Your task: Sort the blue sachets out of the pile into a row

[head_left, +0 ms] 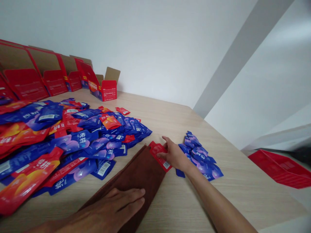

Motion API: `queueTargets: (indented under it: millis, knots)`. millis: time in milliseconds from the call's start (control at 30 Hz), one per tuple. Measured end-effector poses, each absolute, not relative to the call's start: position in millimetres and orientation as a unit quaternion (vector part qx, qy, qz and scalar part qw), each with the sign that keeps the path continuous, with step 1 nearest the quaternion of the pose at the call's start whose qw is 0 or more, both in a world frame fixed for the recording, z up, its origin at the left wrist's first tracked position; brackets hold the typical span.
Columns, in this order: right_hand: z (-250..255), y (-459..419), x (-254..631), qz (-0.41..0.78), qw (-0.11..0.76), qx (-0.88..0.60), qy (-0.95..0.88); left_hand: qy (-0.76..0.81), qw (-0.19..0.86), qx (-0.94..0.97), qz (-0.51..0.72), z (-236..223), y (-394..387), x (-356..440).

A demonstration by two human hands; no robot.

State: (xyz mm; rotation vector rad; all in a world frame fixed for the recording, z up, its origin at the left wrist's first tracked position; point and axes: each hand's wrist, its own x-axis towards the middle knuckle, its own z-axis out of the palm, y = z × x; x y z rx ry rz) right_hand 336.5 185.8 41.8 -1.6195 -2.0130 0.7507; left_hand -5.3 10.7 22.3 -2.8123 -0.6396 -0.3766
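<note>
My right hand (175,156) sits boxed in: small blue pouch stack (199,155) just beside it on the right, red pouch (159,154) under my fingers on the left, brown cloth (138,174) touching that. Left of the cloth, the big heap of red and blue pouches (60,142) covers the table's left part, no bare path through. My left hand (114,207) lies flat on the cloth's near end. Bare table (170,116) is open behind the heap toward the wall, and wide open near right, past my forearm. Red cartons (48,77) line the far left edge. Red tray (279,168) lies off the table's right side.
</note>
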Motion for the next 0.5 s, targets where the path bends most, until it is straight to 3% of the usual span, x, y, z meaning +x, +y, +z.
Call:
queueTargets:
  millis: [133,267,500]
  knots:
    - [47,189,341,0.297,0.293,-0.581,-0.699,-0.268,0.070,-0.948,-0.155,37,16,7]
    - [54,182,344,0.359,0.346,-0.562,-0.660,-0.275,0.091,-0.936,-0.201,44,18,13]
    - [56,126,301,0.535,0.378,-0.406,-0.637,-0.271,0.004,-0.939,-0.210,16,1,13]
